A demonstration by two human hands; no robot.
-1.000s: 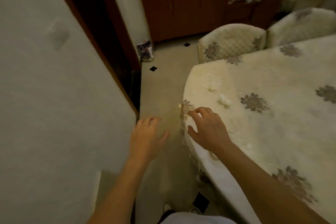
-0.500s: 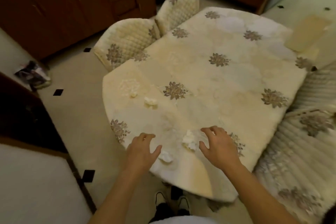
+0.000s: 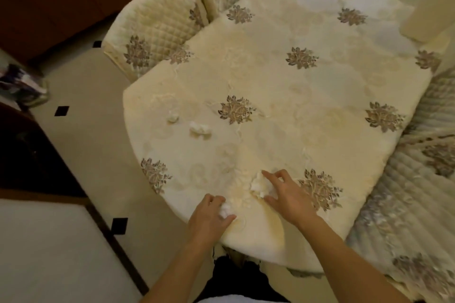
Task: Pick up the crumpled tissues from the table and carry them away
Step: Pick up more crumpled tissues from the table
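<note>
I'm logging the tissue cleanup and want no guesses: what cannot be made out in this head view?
- Left hand: its fingers hide most of the small tissue, so how firm the grip is stays unclear.
- Right hand: it covers the near side of the larger tissue.
- Two far tissues: too small and soft to count sheets.
- Dark bundle on the floor: blurred and cut by the left edge.

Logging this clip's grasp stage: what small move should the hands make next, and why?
Probably close both hands and lift. The left hand already curls round a small tissue and the right hand cups a larger tissue, both at the table edge. Two more tissues lie farther in.
</note>
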